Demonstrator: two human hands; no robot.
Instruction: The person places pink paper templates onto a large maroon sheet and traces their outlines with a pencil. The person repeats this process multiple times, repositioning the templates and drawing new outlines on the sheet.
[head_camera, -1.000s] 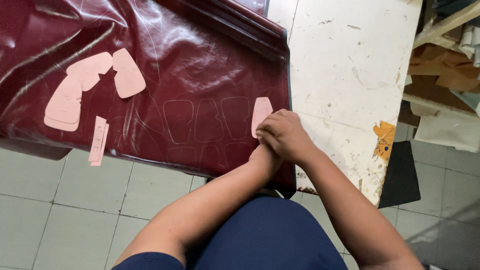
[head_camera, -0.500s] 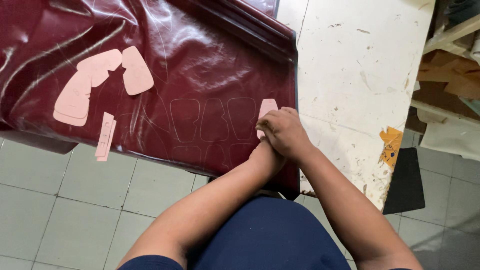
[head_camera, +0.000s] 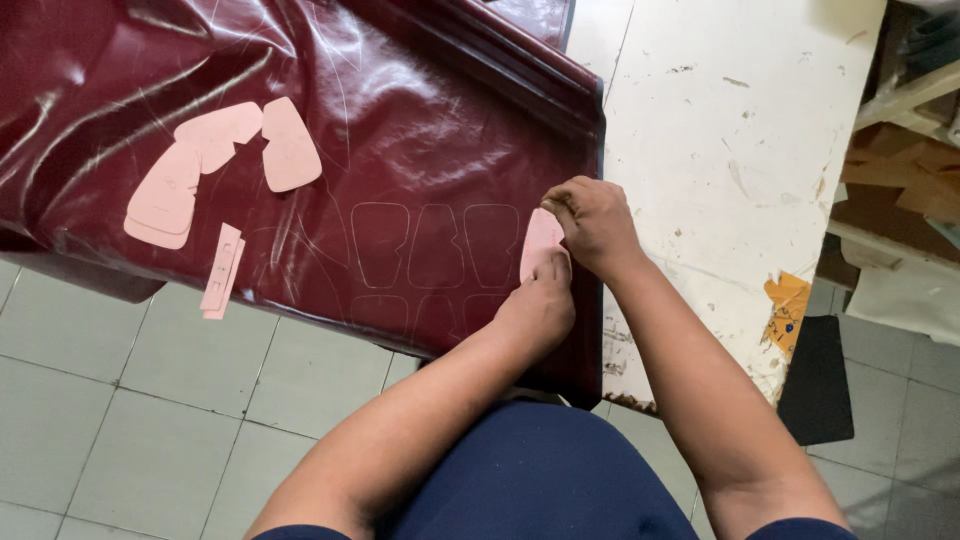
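A glossy dark red leather sheet (head_camera: 400, 130) lies over the white table, its near edge hanging off. My left hand (head_camera: 540, 305) presses its fingers on a small pink paper pattern (head_camera: 540, 243) that lies flat on the sheet near its right edge. My right hand (head_camera: 597, 222) is curled with its fingertips at the pattern's upper right edge; whatever it pinches is hidden. Three faint traced outlines (head_camera: 435, 245) of the same shape run in a row just left of the pattern.
Larger pink patterns (head_camera: 215, 165) and a narrow pink strip (head_camera: 222, 270) lie on the sheet's left part. The stained white table top (head_camera: 730, 130) extends to the right. Cardboard scraps and wooden shelves (head_camera: 905, 160) stand at the far right, and grey tiles (head_camera: 130, 400) cover the floor.
Both hands stay on the small pink pattern. My right hand has crept a little upward along its edge. The view has shifted slightly.
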